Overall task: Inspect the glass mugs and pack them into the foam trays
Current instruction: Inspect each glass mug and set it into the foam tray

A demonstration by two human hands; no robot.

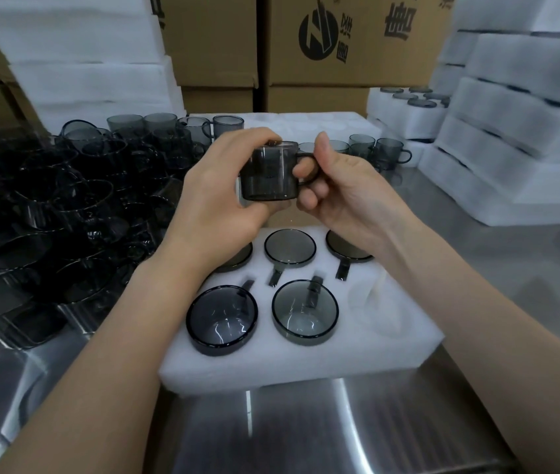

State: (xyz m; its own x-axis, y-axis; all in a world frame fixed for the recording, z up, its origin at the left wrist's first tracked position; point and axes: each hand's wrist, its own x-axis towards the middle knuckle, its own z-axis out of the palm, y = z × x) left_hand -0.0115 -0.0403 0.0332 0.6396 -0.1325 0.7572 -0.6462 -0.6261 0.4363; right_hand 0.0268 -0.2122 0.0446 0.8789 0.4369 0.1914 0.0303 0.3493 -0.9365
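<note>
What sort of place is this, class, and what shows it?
Probably a glassware packing station in a warehouse: stacked cardboard cartons, piles of foam trays, and many loose glass mugs on a steel table.

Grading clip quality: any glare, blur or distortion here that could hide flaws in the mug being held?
Head view: held mug reasonably sharp; wide-angle bending curves the foam stacks at right; glare streaks on the steel table; loose mugs at left merge into a dark, smeared mass.
</note>
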